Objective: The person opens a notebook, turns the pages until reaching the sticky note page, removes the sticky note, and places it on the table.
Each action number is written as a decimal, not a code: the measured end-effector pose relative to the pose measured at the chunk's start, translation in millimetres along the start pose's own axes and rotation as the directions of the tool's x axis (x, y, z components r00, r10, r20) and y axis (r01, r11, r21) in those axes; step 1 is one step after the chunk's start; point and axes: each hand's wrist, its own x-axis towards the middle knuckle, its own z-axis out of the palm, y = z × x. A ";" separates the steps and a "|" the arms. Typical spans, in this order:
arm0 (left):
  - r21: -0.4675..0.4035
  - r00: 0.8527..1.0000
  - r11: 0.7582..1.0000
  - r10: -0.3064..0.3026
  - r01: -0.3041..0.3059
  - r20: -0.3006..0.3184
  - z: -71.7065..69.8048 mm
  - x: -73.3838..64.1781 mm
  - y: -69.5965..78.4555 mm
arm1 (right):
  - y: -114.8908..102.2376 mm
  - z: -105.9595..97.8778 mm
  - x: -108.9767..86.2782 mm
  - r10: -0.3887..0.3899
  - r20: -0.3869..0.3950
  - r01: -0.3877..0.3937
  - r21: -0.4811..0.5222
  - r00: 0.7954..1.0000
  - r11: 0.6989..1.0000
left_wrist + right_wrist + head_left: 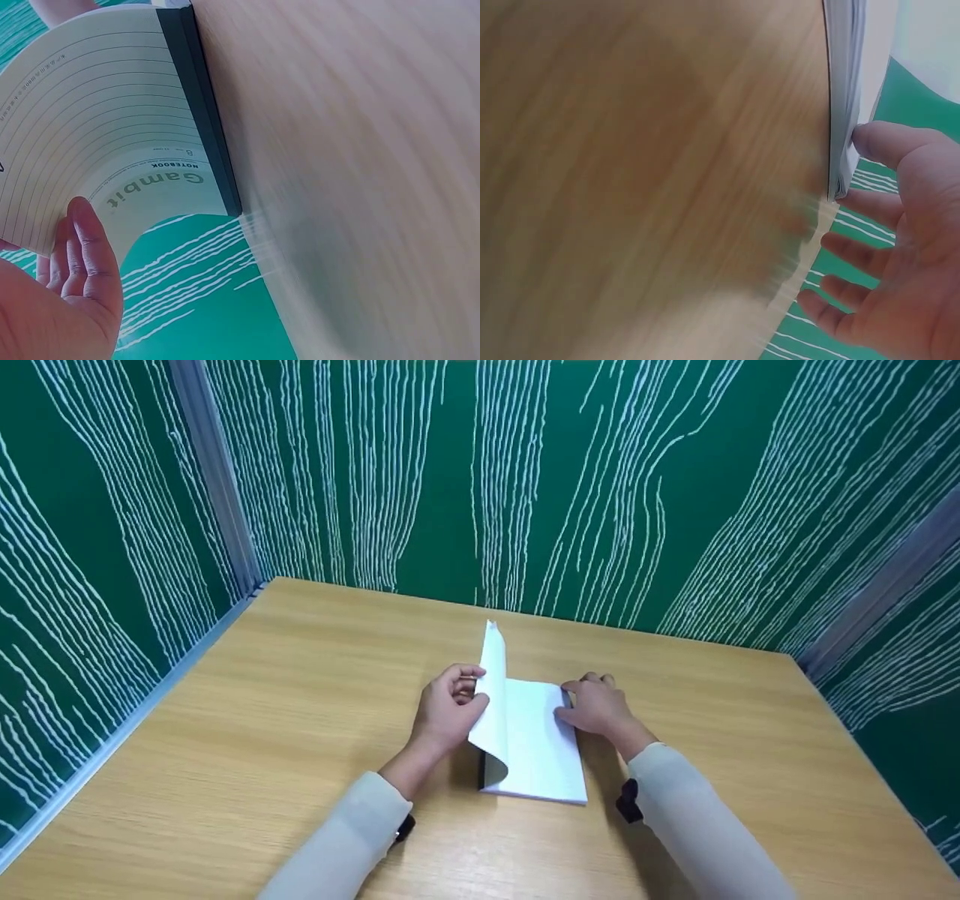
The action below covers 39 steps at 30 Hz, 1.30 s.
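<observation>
Green panels [442, 510] with wavy white lines rise beyond the far, left and right edges of the tabletop [262, 720]; grey posts [214, 472] stand near its two far corners. Both forearms wear pale sleeves [337, 847], with a black fitting [630, 801] showing at each cuff. The raised leaf [491, 712] blocks most of the notebook's left side from the head view.

The notebook [544, 742] lies open on the tabletop, roughly midway between its left and right edges. Its long axis runs toward the far edge, slightly aslant; its bound side faces the left edge.

The left hand [446, 705] pinches the raised leaf between thumb and curled fingers. The right hand [600, 706] has its fingers apart, thumb and forefinger touching the notebook's right side near its far corner.

The left wrist view alone discloses the dark spine [199, 112], ruled lines and inverted "Gambit NOTEBOOK" lettering [156, 180]. The right wrist view shows the page edges [844, 97] and the thumb against them; the other fingers stand clear.
</observation>
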 end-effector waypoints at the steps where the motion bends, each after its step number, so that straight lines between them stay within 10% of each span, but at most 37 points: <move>1: -0.001 1.000 1.000 -0.001 0.001 0.002 -0.1 0.4 -0.3 | -0.2 -0.1 0.1 -0.002 -0.003 0.002 0.000 1.000 1.000; 18: 0.004 1.000 1.000 0.017 -0.017 0.005 1.2 0.5 -2.7 | -5.5 -1.2 -0.1 -0.016 -0.053 0.023 0.138 0.998 0.990; 39: 0.006 1.000 1.000 0.007 -0.007 -0.001 1.1 -0.2 -1.5 | -3.5 -12.6 -0.5 0.107 -0.008 -0.091 0.469 0.994 0.878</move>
